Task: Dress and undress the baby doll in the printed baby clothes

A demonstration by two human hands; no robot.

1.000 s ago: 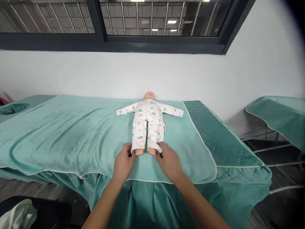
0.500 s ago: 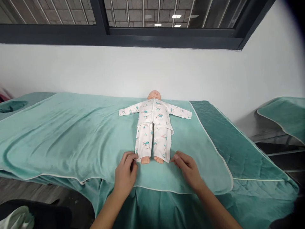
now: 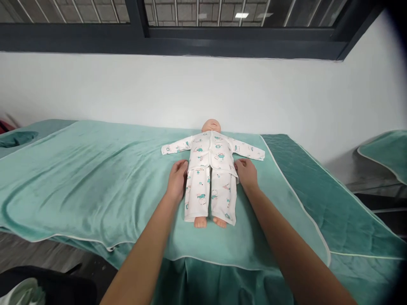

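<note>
A baby doll (image 3: 211, 125) lies on its back in the middle, arms stretched out to both sides. It wears a white printed pajama top (image 3: 210, 148) and matching pajama pants (image 3: 199, 197), with the bare feet sticking out below the cuffs. At the left side of the doll's waist, my left hand (image 3: 178, 176) is closed on the lower edge of the top; its fingertips are partly hidden. On the opposite side my right hand (image 3: 246, 173) pinches the hem of the top between thumb and fingers.
Beneath the doll a light green blanket (image 3: 104, 169) with white piping covers a darker quilted bedcover (image 3: 305, 182). A white wall (image 3: 127, 89) and a dark window frame (image 3: 235, 42) rise behind the bed. A black object with light cloth (image 3: 27, 292) stands at the lower left.
Both my hands have left the pant cuffs and moved up to the sides of the doll's waist, at the hem of the pajama top. The view has shifted slightly.
</note>
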